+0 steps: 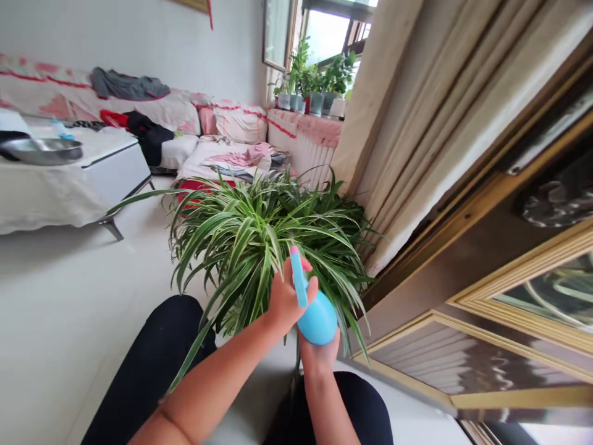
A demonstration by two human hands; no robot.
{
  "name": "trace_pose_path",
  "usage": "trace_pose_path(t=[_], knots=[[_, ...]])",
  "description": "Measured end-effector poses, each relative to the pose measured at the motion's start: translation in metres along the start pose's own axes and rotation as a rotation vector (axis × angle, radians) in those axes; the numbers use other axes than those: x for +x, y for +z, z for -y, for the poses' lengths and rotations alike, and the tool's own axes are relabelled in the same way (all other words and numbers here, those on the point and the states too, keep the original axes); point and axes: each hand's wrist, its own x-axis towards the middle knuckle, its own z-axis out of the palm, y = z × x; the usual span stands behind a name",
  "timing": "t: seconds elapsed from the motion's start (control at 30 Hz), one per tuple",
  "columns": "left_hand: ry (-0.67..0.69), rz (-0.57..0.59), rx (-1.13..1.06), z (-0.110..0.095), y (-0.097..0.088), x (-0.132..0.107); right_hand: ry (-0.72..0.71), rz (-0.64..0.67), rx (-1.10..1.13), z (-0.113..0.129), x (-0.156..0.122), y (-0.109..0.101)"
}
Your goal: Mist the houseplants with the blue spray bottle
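A blue spray bottle [317, 318] with a pink nozzle is held just above a large spider plant [259, 238] with striped green leaves. My left hand [286, 296] wraps round the bottle's blue trigger head from the left. My right hand [319, 353] cups the round blue body from below, mostly hidden behind it. Both forearms reach up from the bottom of the view, over my knees in dark trousers [152, 364].
A beige curtain [417, 117] and a wood-framed glass door [509, 296] stand to the right. A white low table [92, 176] with a metal pan [42, 150] is at the left. Sofas with clothes line the far wall. Potted plants [315, 83] sit on the windowsill.
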Motion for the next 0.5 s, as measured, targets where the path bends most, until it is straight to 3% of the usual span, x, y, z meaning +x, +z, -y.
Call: trace_pose_path(t=[0.03, 0.2, 0.33, 0.4, 0.5], knots=[[-0.018, 0.028, -0.025, 0.0, -0.012, -0.01, 0.0, -0.017, -0.02, -0.007, -0.014, -0.007], [-0.149, 0.186, -0.102, 0.019, -0.073, -0.06, 0.285, 0.017, -0.032, -0.065, -0.085, -0.049], [-0.345, 0.297, -0.056, 0.055, -0.113, -0.093, 0.325, -0.193, -0.008, -0.125, -0.118, -0.078], [-0.434, 0.277, -0.065, 0.072, -0.125, -0.106, 0.337, -0.261, -0.015, -0.145, -0.125, -0.085], [-0.478, 0.162, -0.093, 0.087, -0.134, -0.118, 0.37, -0.27, -0.045, -0.156, -0.129, -0.084]])
